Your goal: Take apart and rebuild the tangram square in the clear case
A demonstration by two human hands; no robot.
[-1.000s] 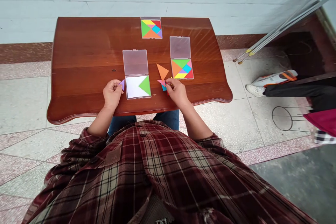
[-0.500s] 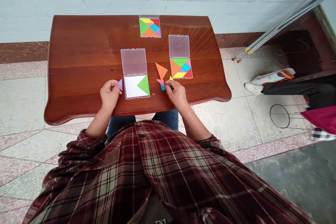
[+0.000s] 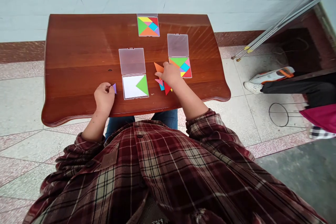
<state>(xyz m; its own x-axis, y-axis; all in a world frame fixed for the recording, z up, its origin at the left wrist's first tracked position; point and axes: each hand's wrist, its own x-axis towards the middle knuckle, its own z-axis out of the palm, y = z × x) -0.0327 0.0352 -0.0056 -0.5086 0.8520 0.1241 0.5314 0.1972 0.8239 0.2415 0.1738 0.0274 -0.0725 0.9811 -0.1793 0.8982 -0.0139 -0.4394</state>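
Pinched in the fingers of my left hand [image 3: 104, 97] is a small purple triangle [image 3: 114, 88], just above the table left of an open tangram case. That case has a white base [image 3: 130, 87] with one green triangle [image 3: 143, 85] at its right side. My right hand [image 3: 172, 75] is over the loose pieces, thumb and forefinger apart on either side of an orange triangle [image 3: 158, 67]. Below it lie a pink piece [image 3: 159, 82], a blue piece [image 3: 161, 87] and a red triangle [image 3: 167, 88]. Only a bit of a yellow piece [image 3: 171, 90] shows.
A filled tangram case [image 3: 187, 73] with its lid up stands right of my right hand, partly covered by it. Another filled case [image 3: 142, 27] lies at the table's back edge. Crutches [image 3: 262, 35] lean at the right, near another person's leg [image 3: 286, 89] and a wire frame [image 3: 278, 114].
My right hand has moved up from the blue and red pieces to the orange triangle, uncovering the red one. My left hand has drawn slightly left and down with the purple triangle.
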